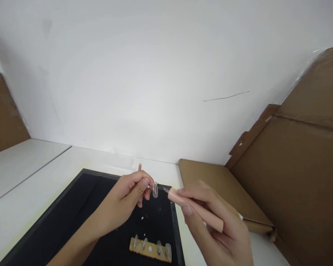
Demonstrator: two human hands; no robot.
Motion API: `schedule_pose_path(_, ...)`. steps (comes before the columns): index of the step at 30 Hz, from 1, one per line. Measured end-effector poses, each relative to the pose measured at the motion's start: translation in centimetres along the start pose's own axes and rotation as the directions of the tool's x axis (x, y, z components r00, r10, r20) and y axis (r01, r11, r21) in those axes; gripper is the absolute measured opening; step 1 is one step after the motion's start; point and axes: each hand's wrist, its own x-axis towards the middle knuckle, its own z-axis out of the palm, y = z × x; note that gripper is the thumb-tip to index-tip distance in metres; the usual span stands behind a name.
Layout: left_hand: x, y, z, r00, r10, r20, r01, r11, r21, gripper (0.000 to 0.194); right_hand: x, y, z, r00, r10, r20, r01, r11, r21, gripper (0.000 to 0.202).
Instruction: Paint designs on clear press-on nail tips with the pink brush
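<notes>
Between the thumb and fingers of my left hand [134, 190] is a small metal stem, with a clear false nail [155, 190] upright at its end. A thin peach stick [140, 167] rises from behind that hand; its lower part is hidden. My right hand [218, 225] is closed around a peach-handled brush [195, 208]. The narrow dark tip of the brush points left and lies beside the false nail; I cannot tell whether they touch. Below, on the black mat [97, 207], sits a tan strip [150, 254] carrying several more clear false nails.
White specks [142, 218] dot the mat near the strip. A flat cardboard box [211, 181] lies behind my right hand, with a tall cardboard panel [302, 166] on the right. A white wall [144, 81] stands behind the white table [80, 157].
</notes>
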Motion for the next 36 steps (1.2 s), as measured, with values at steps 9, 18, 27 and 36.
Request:
schedule_pose_path(9,0.06,0.21,0.06,1.000,-0.016,0.023,0.016,1.000,0.001,0.034,0.37,-0.37,-0.27,0.997,-0.039,0.068,0.039,0.999,0.001,0.017)
schedule_pose_path(18,-0.02,0.21,-0.01,0.999,-0.023,0.023,0.024,0.998,-0.052,0.035,0.49,-0.42,0.05,0.998,-0.030,0.063,0.030,1.000,0.004,0.016)
schedule_pose_path(27,0.07,0.53,-0.06,0.999,-0.047,0.027,0.050,0.994,-0.099,0.040,0.44,-0.70,-0.03,1.000,-0.016,-0.012,0.016,1.000,-0.013,0.012)
schedule_pose_path(36,0.35,0.72,0.02,0.998,-0.056,0.029,0.059,0.991,-0.116,0.044,0.22,-0.70,0.09,1.000,0.015,-0.006,-0.014,1.000,0.016,0.012)
